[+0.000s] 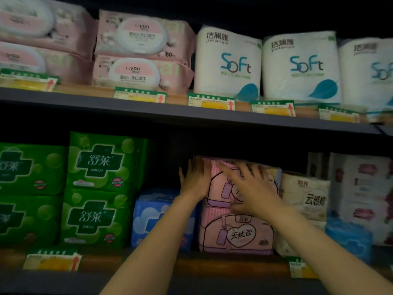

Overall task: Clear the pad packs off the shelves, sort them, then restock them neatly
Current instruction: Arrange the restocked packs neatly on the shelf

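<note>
- In the head view, we see two shelves; our hands work at the lower shelf [148,262], in its middle part.
- Two pink pad packs stand there in a stack: the upper pink pack [221,188] sits on the lower pink pack [236,231], which rests on the shelf board.
- Our left hand [196,179] lies flat against the left side of the upper pink pack, fingers straight and pointing up; it presses and does not curl round it.
- Our right hand [253,188] is spread over the front of the same pack, fingers stretched and apart, the palm on its face. The picture is blurred here, so we cannot tell if the thumb hooks under the pack.
- To the left of the pink stack a blue pack [153,213] stands on the shelf, and above it there is a dark gap.
- Further left we see green packs [100,188] in two stacks, two high.
- To the right of the pink stack there is a cream pack [306,196], with a blue packet [348,237] lower beside it and white packs with rose print [361,188] at the edge.
- On the upper shelf [191,112] stand pink wipes packs [142,52] on the left and white tissue rolls [227,60] on the right.
- Price tags [210,102] hang along both shelf edges.
</note>
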The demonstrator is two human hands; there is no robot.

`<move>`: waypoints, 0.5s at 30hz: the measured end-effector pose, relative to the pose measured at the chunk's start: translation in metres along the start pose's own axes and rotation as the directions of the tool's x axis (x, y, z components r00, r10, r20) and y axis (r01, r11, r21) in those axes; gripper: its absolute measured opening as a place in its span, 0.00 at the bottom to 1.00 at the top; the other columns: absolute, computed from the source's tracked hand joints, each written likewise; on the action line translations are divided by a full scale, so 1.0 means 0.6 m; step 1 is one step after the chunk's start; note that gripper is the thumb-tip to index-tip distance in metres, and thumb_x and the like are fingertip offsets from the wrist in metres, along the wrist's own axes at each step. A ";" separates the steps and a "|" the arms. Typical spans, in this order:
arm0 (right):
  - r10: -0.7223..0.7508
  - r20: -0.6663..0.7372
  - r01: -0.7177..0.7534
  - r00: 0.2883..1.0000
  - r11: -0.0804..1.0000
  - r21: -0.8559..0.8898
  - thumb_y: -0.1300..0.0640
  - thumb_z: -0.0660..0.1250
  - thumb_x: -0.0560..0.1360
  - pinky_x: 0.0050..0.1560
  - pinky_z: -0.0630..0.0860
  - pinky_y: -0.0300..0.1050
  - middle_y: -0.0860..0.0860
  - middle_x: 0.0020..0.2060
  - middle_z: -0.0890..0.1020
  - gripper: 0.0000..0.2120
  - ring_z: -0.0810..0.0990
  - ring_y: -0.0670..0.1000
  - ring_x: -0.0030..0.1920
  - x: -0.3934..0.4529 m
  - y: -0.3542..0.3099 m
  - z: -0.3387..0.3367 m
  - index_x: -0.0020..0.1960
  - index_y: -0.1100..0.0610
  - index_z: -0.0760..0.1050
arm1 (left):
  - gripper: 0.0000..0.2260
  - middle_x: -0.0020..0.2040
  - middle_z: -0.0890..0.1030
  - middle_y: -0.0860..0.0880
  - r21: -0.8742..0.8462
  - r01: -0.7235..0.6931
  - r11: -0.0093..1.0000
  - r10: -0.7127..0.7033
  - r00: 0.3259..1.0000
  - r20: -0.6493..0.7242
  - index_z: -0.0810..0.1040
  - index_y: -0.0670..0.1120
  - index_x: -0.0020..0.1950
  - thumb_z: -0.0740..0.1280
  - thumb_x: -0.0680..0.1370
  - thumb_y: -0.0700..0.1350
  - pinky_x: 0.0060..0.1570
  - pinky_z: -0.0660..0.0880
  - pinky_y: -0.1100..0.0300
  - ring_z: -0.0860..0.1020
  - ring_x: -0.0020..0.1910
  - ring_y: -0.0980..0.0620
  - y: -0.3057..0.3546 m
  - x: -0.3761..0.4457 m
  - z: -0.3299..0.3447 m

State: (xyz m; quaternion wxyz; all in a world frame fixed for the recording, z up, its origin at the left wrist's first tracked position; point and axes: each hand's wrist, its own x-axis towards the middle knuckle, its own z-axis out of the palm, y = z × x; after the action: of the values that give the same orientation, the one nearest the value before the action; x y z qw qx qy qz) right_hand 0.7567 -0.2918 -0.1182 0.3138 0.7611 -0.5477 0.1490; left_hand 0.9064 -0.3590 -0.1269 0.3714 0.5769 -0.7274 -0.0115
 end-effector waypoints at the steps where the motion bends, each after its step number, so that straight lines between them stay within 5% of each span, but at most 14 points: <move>1: 0.000 0.008 -0.001 1.000 1.000 0.002 0.41 0.72 0.67 0.72 0.49 0.60 0.51 0.73 0.50 0.58 0.52 0.58 0.72 0.000 0.001 0.002 0.62 0.40 0.19 | 0.22 0.78 0.46 0.45 -0.076 0.016 0.997 -0.015 1.000 0.015 0.46 0.45 0.77 0.43 0.83 0.48 0.72 0.38 0.43 0.44 0.76 0.45 0.003 0.001 0.001; 4: -0.014 0.007 0.014 1.000 1.000 0.020 0.41 0.72 0.66 0.73 0.47 0.60 0.51 0.72 0.51 0.58 0.52 0.58 0.72 0.001 0.004 0.008 0.62 0.41 0.19 | 0.23 0.78 0.46 0.47 -0.268 0.029 0.963 -0.016 0.999 0.049 0.44 0.47 0.77 0.39 0.83 0.52 0.72 0.35 0.49 0.44 0.76 0.51 0.003 0.001 -0.004; 9: -0.040 0.017 0.039 0.999 0.998 0.050 0.42 0.71 0.66 0.73 0.47 0.61 0.51 0.71 0.52 0.58 0.53 0.58 0.70 0.012 0.009 0.003 0.62 0.39 0.19 | 0.24 0.78 0.50 0.48 -0.521 0.069 0.851 -0.015 0.994 0.107 0.49 0.52 0.77 0.39 0.82 0.57 0.73 0.40 0.51 0.46 0.76 0.47 0.017 0.002 -0.008; 15: -0.032 0.034 0.032 0.999 0.999 0.007 0.41 0.71 0.66 0.73 0.46 0.62 0.50 0.71 0.51 0.58 0.52 0.58 0.71 0.008 0.003 0.005 0.63 0.39 0.19 | 0.31 0.76 0.56 0.44 -0.682 0.104 0.724 -0.033 0.993 0.115 0.53 0.53 0.77 0.42 0.77 0.66 0.72 0.58 0.46 0.59 0.73 0.45 0.000 0.025 0.013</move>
State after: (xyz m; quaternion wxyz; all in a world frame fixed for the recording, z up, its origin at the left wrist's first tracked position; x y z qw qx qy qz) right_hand 0.7562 -0.2977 -0.1172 0.3043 0.7731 -0.5405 0.1327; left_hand 0.9013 -0.3752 -0.1246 0.5226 0.4240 -0.6666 -0.3206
